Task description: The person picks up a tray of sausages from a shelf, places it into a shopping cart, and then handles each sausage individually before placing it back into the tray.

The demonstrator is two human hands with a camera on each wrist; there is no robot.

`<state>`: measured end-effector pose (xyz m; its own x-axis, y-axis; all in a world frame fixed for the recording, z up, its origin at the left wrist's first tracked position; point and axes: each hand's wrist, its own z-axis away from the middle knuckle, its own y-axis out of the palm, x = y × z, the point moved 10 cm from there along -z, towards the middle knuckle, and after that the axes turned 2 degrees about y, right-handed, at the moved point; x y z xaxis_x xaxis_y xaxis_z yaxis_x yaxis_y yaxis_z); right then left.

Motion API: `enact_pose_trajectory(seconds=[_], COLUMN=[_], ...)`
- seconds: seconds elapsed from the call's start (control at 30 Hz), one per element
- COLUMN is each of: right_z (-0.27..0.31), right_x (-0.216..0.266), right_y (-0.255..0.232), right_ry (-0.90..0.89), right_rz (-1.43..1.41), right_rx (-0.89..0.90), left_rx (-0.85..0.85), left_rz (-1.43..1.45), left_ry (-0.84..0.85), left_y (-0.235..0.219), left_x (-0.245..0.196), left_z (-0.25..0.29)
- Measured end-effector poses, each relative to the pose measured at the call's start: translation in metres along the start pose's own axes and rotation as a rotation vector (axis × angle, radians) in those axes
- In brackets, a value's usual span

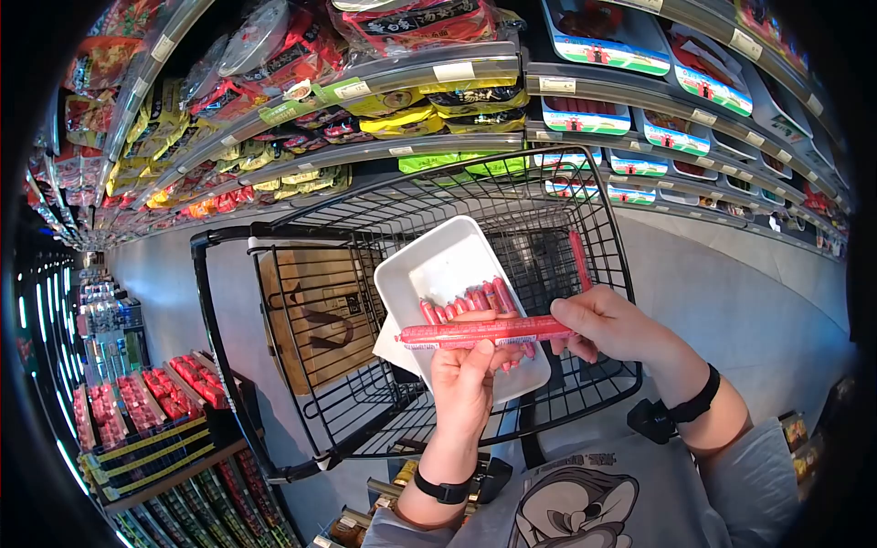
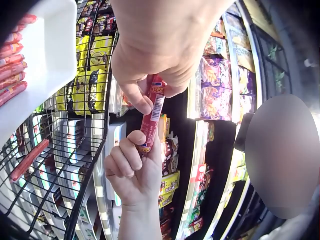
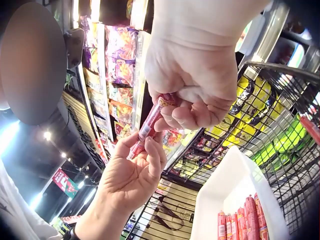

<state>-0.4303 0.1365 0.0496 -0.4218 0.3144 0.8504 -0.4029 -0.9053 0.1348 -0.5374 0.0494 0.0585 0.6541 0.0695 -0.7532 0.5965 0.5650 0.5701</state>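
A red-wrapped sausage [image 1: 438,334] with a printed barcode lies crosswise over a white tray [image 1: 429,251]. My left hand [image 1: 463,374] holds it from below near the middle, thumb on the near side. At its right end, my right hand [image 1: 614,321] grips it between thumb and fingers. Both hands hold the same sausage [image 2: 153,112], as the left wrist view shows from the other side. Several similar sausages [image 3: 250,217] lie side by side in the tray, partly hidden in the head view by the hands.
The tray sits in a black wire shopping cart [image 1: 614,228]. Another red sausage [image 1: 579,260] lies along the cart's far right side. A brown paper bag [image 1: 297,352] stands at the left. Shelves [image 1: 438,68] of packaged food run behind, and a display of red packs [image 1: 155,402] stands left.
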Motion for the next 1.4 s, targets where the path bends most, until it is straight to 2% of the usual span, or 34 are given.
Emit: enact_pose_trajectory(seconds=[0.23,0.3,0.33,0.4,0.43,0.47,0.5,0.53,0.6,0.67,0.73,0.8,0.87,0.9,0.97,1.0,1.2,1.4], right_z=[-0.004,-0.007,-0.009,-0.014,-0.015,-0.013,-0.013,-0.012,-0.013,-0.017,-0.018,-0.017,-0.015,-0.013,-0.011,-0.011,-0.010,-0.008], right_x=[-0.004,-0.006,-0.002,-0.001,0.003,0.008,0.010,0.015,0.028,0.021,0.017,0.008,0.006,0.004,0.004,0.004,0.000,-0.001], right_y=[0.005,0.009,0.005,0.002,-0.008,-0.019,-0.019,-0.019,-0.013,-0.013,-0.014,-0.024,-0.031,-0.036,-0.035,-0.032,-0.027,-0.024], right_ry=[0.031,0.046,-0.006,-0.053,-0.114,-0.174,-0.171,-0.195,-0.271,-0.238,-0.205,-0.117,-0.126,-0.134,-0.142,-0.150,-0.149,-0.167], right_rz=[-0.049,-0.073,0.000,0.074,0.021,-0.030,-0.028,-0.109,-0.258,-0.160,-0.062,-0.266,-0.319,-0.374,-0.370,-0.366,-0.410,-0.415], right_rx=[0.047,0.065,0.016,-0.036,-0.149,-0.261,-0.263,-0.250,-0.186,-0.152,-0.116,-0.170,-0.204,-0.242,-0.214,-0.187,-0.117,-0.097], left_rx=[-0.012,-0.106,-0.105,-0.006,-0.004,0.103,0.210,0.279,0.316,0.350,0.325,0.295,0.109,0.108,0.050,-0.001,-0.003,-0.030], left_rz=[-0.074,-0.067,-0.065,0.000,0.003,-0.152,-0.306,-0.322,-0.396,-0.500,-0.493,-0.486,-0.572,-0.572,-0.479,-0.436,-0.233,-0.234], left_ry=[0.030,0.006,0.003,-0.121,-0.124,-0.246,-0.366,-0.380,-0.421,-0.467,-0.412,-0.356,-0.332,-0.332,-0.179,-0.161,-0.061,-0.041], left_y=[0.001,-0.005,-0.006,-0.001,-0.003,0.004,0.009,0.015,0.015,0.014,0.013,0.010,-0.011,-0.016,-0.026,-0.030,-0.023,-0.023], left_x=[-0.001,0.001,0.001,0.008,0.003,0.010,0.021,0.023,0.027,0.029,0.018,0.007,-0.006,-0.007,-0.021,-0.023,-0.026,-0.027], left_z=[-0.005,-0.008,-0.009,-0.010,-0.011,-0.008,-0.002,0.002,0.008,0.012,0.009,0.006,-0.001,-0.001,-0.006,-0.007,-0.007,-0.006])
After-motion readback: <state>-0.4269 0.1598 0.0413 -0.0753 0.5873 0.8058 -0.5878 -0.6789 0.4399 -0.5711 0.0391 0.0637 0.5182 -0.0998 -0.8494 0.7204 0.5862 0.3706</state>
